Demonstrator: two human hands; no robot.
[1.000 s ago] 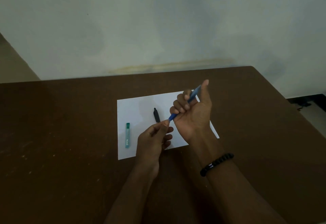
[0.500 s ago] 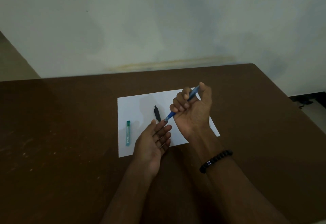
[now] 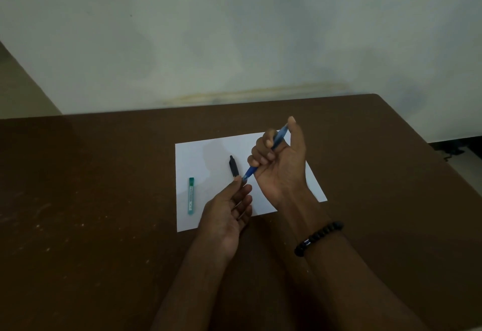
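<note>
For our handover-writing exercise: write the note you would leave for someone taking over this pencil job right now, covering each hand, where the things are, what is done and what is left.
Right hand: grips the blue pencil in its fist, tip slanting down to the left, thumb at the top end.
Left hand: open, palm up, thumb tip beside the pencil's tip; holds nothing.
On the white sheet: the small black part near the middle and the green lead case near the left edge.
Done: the black part is off and set down.
Left: probably check the tip, then refit the black part. Whether lead is inside cannot be seen.
</note>
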